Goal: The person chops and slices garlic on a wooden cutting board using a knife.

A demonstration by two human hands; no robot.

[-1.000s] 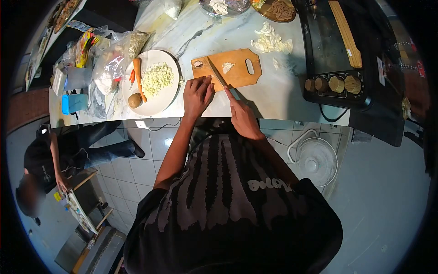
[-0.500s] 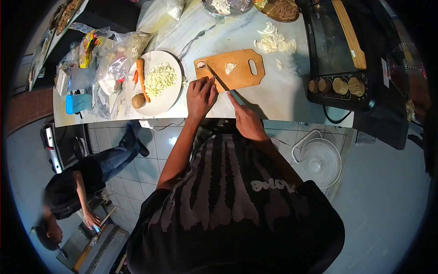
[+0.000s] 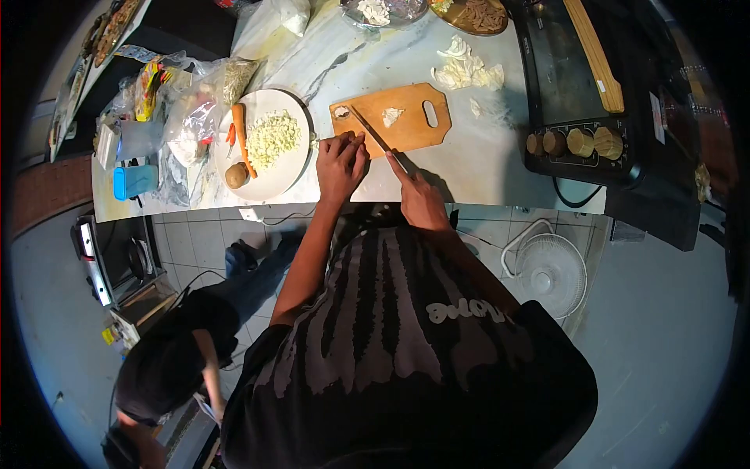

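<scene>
A wooden cutting board (image 3: 422, 141) lies on the marble counter, its slot handle to the right. My right hand (image 3: 424, 203) is wrapped round the handle of a knife (image 3: 370, 130), whose blade slants up and left across the board. Curled at the board's lower left edge, my left hand (image 3: 341, 168) has its fingers bunched beside the blade; whatever they may hold is hidden. A small pale pile of chopped pieces (image 3: 391, 117) rests on the board, and a small pale piece (image 3: 341, 112) sits near its upper left corner.
Left of the board, a white plate (image 3: 285, 184) bears chopped pale vegetable (image 3: 273, 142), a carrot (image 3: 239, 125), chilies and a round brown vegetable (image 3: 236, 176). Crumpled white scraps (image 3: 466, 66) lie behind the board. A black oven (image 3: 578, 141) stands right; another person (image 3: 183, 344) bends at lower left.
The other person has moved right and bent lower, closer to my left side. My hands, knife and board stay in nearly the same place.
</scene>
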